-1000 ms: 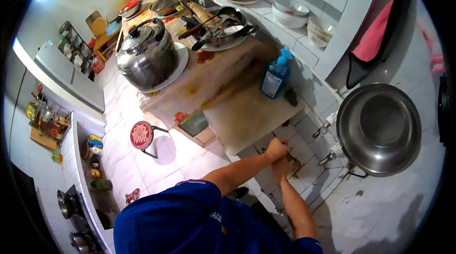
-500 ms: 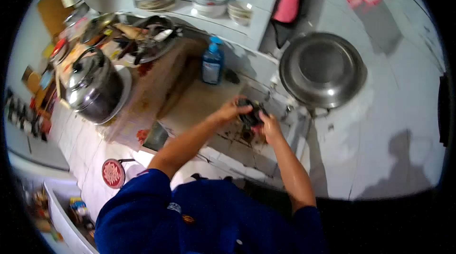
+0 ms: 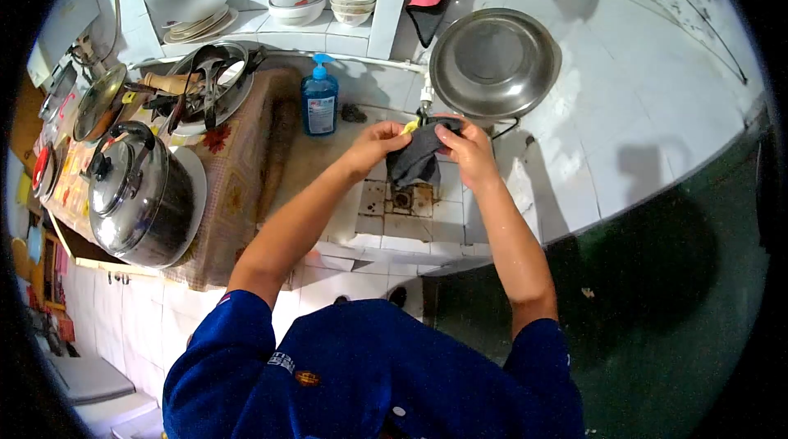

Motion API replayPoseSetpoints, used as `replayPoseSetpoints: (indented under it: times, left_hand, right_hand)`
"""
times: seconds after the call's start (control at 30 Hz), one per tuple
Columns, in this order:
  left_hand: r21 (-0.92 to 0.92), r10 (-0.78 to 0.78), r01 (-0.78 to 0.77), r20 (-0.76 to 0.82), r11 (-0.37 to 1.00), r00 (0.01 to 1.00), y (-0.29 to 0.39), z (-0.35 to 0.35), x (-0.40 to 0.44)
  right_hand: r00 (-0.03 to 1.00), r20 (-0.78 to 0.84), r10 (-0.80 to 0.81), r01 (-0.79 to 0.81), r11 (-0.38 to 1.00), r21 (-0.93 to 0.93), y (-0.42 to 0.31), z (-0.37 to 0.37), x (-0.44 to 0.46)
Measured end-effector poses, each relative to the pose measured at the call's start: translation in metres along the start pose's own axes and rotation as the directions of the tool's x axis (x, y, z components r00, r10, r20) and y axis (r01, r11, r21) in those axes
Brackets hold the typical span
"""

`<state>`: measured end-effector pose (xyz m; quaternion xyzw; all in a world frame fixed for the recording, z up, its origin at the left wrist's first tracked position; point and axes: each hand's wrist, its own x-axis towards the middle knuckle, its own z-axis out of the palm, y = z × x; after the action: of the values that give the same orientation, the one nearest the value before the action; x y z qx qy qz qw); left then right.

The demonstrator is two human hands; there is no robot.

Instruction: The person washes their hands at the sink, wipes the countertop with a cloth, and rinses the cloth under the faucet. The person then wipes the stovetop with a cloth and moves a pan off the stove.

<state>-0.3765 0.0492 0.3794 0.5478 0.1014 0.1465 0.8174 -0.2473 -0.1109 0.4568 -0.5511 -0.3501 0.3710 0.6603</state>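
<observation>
Opened out from that dark bundle, the grey cloth (image 3: pixel 414 158) now droops between two hands!
Left hand (image 3: pixel 377 147) pinches one edge beside a yellow patch, right hand (image 3: pixel 468 153) grips the other; limp, creased and dark, it hangs above the tiled basin (image 3: pixel 449 211).

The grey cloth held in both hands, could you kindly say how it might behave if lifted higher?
The grey cloth is probably floppy, as its lower part hangs down between the left hand and right hand. It is likely light, looking small in the hands, though wetness is unclear. It seems unlikely to break, being soft-looking fabric.
</observation>
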Motion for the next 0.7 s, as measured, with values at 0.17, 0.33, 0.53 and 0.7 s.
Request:
replayPoseSetpoints:
  times: [0.17,0.33,0.53,0.7]
  left_hand:
    - [-0.259,0.044,-0.071,-0.108,0.963,0.993,0.016,0.011,-0.002]
    - [-0.352,0.155,-0.197,-0.144,0.915,0.977,0.044,0.006,-0.004]
    - [-0.248,0.179,-0.197,-0.092,0.949,0.98,0.082,0.048,-0.001]
    - [0.299,0.356,-0.383,0.144,0.874,0.923,0.085,0.109,0.007]
  right_hand:
    - [0.976,-0.209,-0.054,0.046,0.998,-0.044,0.004,-0.027,-0.016]
    - [0.965,-0.259,-0.04,0.083,0.984,0.158,-0.002,-0.046,-0.059]
    - [0.941,-0.336,0.024,-0.264,0.673,-0.691,0.072,-0.094,-0.073]
    - [0.966,-0.205,-0.157,0.128,0.98,-0.152,0.042,-0.036,-0.094]
